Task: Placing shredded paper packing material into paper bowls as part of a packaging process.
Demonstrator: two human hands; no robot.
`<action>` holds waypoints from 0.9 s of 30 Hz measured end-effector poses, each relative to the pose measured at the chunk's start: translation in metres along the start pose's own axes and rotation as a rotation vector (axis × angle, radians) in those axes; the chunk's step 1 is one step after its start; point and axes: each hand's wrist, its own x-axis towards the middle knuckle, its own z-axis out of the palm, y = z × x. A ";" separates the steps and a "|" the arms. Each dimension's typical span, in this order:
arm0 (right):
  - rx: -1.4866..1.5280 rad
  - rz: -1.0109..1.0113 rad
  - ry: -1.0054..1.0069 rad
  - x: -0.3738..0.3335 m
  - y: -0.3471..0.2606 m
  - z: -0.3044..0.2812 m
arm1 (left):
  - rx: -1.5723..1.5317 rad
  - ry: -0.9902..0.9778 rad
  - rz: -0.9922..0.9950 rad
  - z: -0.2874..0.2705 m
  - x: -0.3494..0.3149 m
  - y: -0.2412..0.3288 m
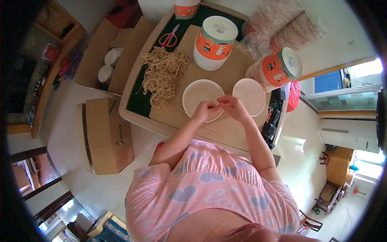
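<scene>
The round white paper bowl (200,97) at 12 o'clock of the hands has a smooth, matt interior. A second white paper bowl (250,96) at 2 o'clock shows the same finish. The tan pile of thin twisted cords (163,76) at 10 o'clock looks fibrous and rough. The brown cardboard sheet (225,125) beneath is matt. The red-handled scissors (170,38) have glossy plastic grips and metal blades. The stacked orange printed paper cups (213,43) appear smooth with a slight sheen.

Red scissors (169,38) at my table's far edge, 2 bagged cup stacks (288,24) far right, cardboard boxes (105,135) on floor to my left, red basket (293,96) beside table.
</scene>
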 end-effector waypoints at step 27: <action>-0.262 -0.082 0.107 -0.014 0.002 0.018 | 0.423 0.076 0.493 -0.012 -0.012 0.006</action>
